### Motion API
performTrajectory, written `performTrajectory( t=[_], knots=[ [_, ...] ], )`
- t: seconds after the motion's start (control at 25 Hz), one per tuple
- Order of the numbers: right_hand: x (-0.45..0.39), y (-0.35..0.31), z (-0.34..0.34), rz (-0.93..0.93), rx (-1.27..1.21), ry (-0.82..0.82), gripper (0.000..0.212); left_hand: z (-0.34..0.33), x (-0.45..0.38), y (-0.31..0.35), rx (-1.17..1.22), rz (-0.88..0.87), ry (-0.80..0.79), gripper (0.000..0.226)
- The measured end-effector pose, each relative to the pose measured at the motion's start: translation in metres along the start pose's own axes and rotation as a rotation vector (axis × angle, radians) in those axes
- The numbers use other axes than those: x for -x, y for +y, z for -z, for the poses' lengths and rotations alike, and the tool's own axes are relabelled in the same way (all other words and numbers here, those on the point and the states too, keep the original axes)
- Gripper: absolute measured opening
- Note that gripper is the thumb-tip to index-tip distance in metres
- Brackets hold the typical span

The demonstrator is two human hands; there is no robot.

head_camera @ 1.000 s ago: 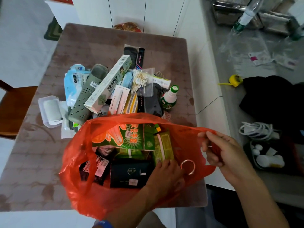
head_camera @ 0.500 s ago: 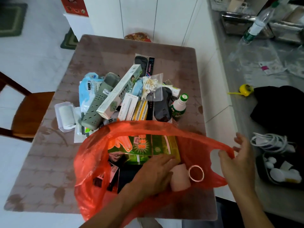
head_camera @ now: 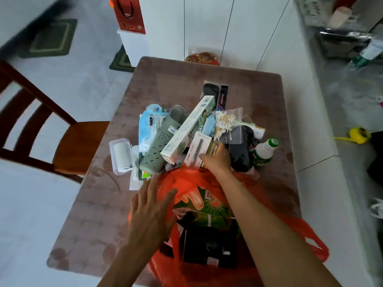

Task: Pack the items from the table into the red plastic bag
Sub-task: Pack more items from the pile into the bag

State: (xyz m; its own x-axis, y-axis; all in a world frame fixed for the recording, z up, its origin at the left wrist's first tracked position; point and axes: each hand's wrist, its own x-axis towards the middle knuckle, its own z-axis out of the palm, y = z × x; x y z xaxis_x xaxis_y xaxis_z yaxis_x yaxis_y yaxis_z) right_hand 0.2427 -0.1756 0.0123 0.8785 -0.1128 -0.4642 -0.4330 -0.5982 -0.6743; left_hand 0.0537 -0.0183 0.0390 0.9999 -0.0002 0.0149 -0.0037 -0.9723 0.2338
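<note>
red bag (head_camera: 186, 181) mouth faces up; flat left hand (head_camera: 151, 210) touches its rim, right hand (head_camera: 217, 158) grip unclear.

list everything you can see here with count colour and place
red plastic bag: 1, red-orange, near table edge, partly filled
black box: 1, black, inside bag
green packet: 1, green, inside bag
long box: 1, white-green, atop pile
slipper: 1, grey-green, pile left
cotton swabs: 1 bag, clear, pile right
bottle: 1, green-white, right of pile
table: 1, brown
chair: 1, wooden, left
tape measure: 1, yellow, far right
left hand: open, on bag's left rim
right hand: reaching into pile, grip unclear
</note>
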Motion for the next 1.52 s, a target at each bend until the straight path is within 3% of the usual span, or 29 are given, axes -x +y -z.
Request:
performTrajectory(
  t=[0.12,0.24,0.36,0.44,0.52,0.6,0.68,0.72,0.8,0.88,0.96,1.12,1.24,1.36,1.4,1.52],
  knots=[
    [-0.023,-0.003,-0.014,-0.074,-0.189,0.007,0.042,-0.01,0.008,-0.01,0.143,-0.098,-0.05,0.069],
    [-0.024,0.001,-0.02,-0.074,-0.294,-0.039,0.012,-0.006,0.004,-0.019,0.227,-0.132,0.012,0.071],
    [-0.014,-0.004,-0.025,0.044,-0.297,-0.107,0.012,-0.001,0.0,-0.018,0.25,-0.122,0.064,0.047],
    [-0.004,-0.016,-0.014,0.158,-0.385,-0.016,0.017,0.001,-0.002,-0.019,0.234,-0.075,0.053,0.033],
    [0.02,-0.03,0.023,0.279,-0.6,0.132,0.016,0.002,-0.004,-0.019,0.242,0.034,-0.007,0.041],
    [0.062,-0.034,0.075,0.49,-0.659,0.237,0.017,0.003,-0.009,-0.017,0.3,0.159,0.002,0.036],
    [0.107,-0.028,0.12,0.675,-0.5,0.089,0.015,0.003,-0.014,-0.013,0.356,0.183,0.033,0.029],
    [0.123,-0.019,0.131,0.722,-0.335,-0.054,0.015,0.003,-0.015,-0.011,0.368,0.155,0.025,0.038],
    [0.137,0.01,0.12,0.726,0.058,-0.367,0.016,0.004,-0.016,-0.012,0.385,0.085,0.002,0.055],
    [0.133,0.036,0.082,0.721,0.301,-0.535,0.015,0.008,-0.013,-0.013,0.399,0.058,-0.013,0.067],
    [0.119,0.051,0.042,0.807,0.465,-0.48,0.018,0.009,-0.01,-0.014,0.398,0.041,-0.027,0.077],
    [0.123,0.07,0.013,0.927,0.569,-0.107,0.038,0.001,-0.001,-0.02,0.417,0.051,-0.037,0.082],
    [0.151,0.129,0.016,0.862,0.686,-0.189,0.047,-0.01,0.004,-0.019,0.444,0.096,-0.055,0.082],
    [0.143,0.171,0.013,0.74,0.798,-0.319,0.039,-0.016,0.005,-0.017,0.432,0.12,-0.072,0.082],
    [0.142,0.164,0.017,0.734,0.759,-0.343,0.033,-0.016,0.005,-0.018,0.431,0.114,-0.071,0.082],
    [0.143,0.104,0.039,0.861,0.508,-0.216,0.019,-0.012,-0.001,-0.024,0.459,0.138,-0.062,0.076]
  ],
)
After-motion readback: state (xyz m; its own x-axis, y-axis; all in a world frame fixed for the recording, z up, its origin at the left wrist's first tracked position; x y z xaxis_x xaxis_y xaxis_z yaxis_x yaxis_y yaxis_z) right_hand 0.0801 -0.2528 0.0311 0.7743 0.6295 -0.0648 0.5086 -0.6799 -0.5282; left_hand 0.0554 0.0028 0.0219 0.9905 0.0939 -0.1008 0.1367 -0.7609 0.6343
